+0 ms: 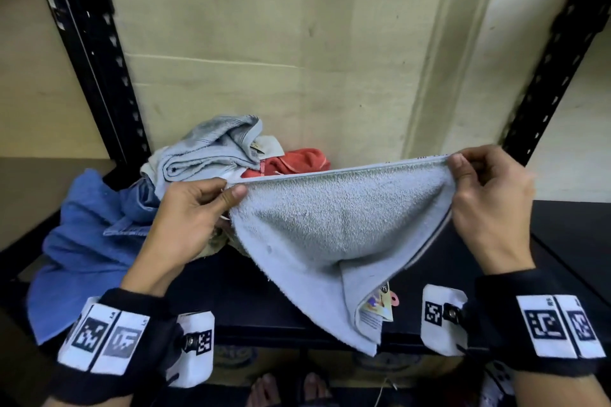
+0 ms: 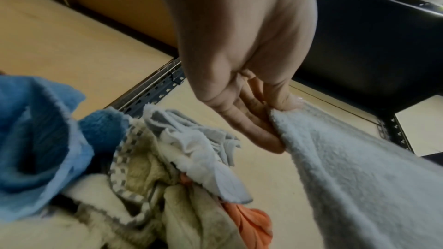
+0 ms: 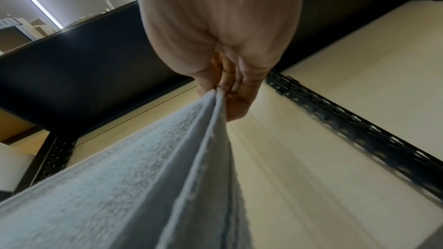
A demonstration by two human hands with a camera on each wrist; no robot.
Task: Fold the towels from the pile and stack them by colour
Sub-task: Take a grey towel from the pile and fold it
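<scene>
**Desk:** What does the frame show?

**Photographer:** A person holds a pale grey-blue terry towel [image 1: 334,228] up by its top hem, above the black shelf [image 1: 562,251] of a slotted metal rack. The left hand [image 1: 195,208] pinches 1 corner between thumb and fingers; the right hand [image 1: 489,195] pinches the other. The hem runs taut between them, and the rest sags to a point with a paper tag [image 1: 377,307] near the shelf's front edge.

**Desk:** And the rest of the laundry?

**Photographer:** The unfolded pile [image 1: 211,155] sits on the shelf behind the held towel, toward its left corner: a crumpled light grey towel [image 1: 205,149] on top, a coral-red towel [image 1: 294,160] just right of it, a royal-blue towel [image 1: 82,241] spilling over the left front. The left wrist view also shows a cream cloth with a grey checked border [image 2: 134,168] underneath.

**Desk:** Which step is this?

**Photographer:** By my reading, the first fold of this towel: it is spread, not yet doubled. No folded stack shows anywhere, so the job looks barely begun.

**Desk:** Next move?

**Photographer:** Probably bringing the 2 corners together, or laying the towel flat on the bare shelf in front of the pile, with the twisted lower part shaken straight first. A separate spot for each colour will be needed.
</scene>
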